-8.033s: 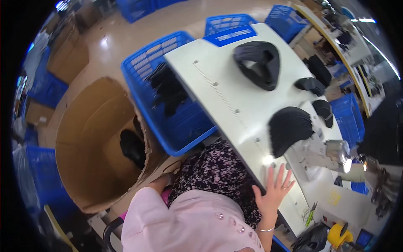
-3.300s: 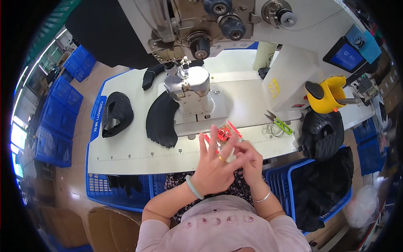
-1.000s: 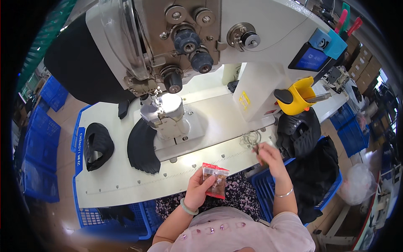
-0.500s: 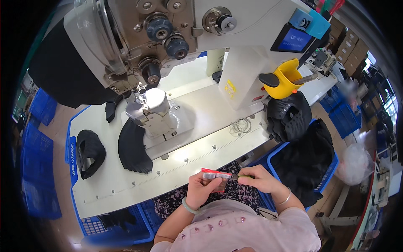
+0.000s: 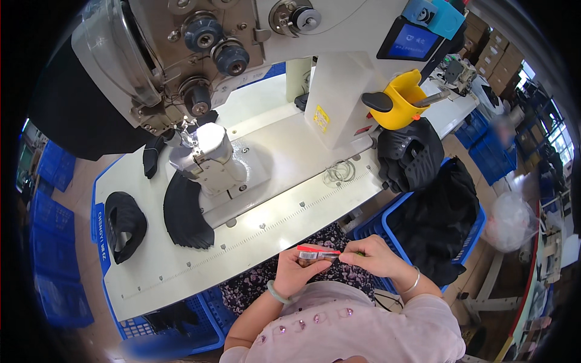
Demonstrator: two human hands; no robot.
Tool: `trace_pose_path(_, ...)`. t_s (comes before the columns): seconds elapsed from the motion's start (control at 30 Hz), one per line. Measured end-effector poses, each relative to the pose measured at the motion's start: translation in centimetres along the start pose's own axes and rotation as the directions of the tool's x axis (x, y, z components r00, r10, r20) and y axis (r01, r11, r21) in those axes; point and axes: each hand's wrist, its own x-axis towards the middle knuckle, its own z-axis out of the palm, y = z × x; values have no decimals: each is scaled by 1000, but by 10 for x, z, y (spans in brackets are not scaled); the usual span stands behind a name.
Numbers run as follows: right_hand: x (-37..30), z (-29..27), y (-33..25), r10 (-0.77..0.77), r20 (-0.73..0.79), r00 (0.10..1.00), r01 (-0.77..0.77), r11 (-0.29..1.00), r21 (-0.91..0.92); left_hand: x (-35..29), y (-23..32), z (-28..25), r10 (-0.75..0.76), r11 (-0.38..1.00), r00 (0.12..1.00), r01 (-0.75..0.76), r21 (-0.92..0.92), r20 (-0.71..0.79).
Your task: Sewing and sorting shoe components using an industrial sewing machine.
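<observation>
Over my lap, just off the table's front edge, my left hand (image 5: pixel 293 269) grips a small flat red packet (image 5: pixel 310 255) with a pale printed label. My right hand (image 5: pixel 368 256) is closed in a pinch at the packet's right end. A thin dark, greenish piece shows at its fingertips, too small and covered to name. Beyond my hands stands a sewing machine (image 5: pixel 209 151) with a raised post. A stack of curved black fabric pieces (image 5: pixel 186 213) lies by the post, and a looped black piece (image 5: pixel 134 221) lies farther left.
The white table (image 5: pixel 242 257) has a ruler marking along its front. Coiled clear thread (image 5: pixel 340 173) lies on it. A yellow cup (image 5: pixel 404 100) with tools is at the right, above black perforated pieces (image 5: pixel 411 154). Blue baskets (image 5: pixel 479 233) with black fabric flank my lap.
My right hand has moved closer to the packet, and the packet has tilted so its label faces up more. The head view has shifted slightly, moving the machine left and up in the picture.
</observation>
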Motion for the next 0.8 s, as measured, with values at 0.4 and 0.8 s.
trace_pose_path(0.4, 3, 9, 4, -12, 38, 999, 14, 999, -45, 0, 2, 6, -146, 977, 989, 143, 157, 10)
trace_pose_path(0.8, 15, 15, 6, -105, 24, 994, 107, 979, -174, -2, -2, -1, -145, 976, 988, 151, 158, -51)
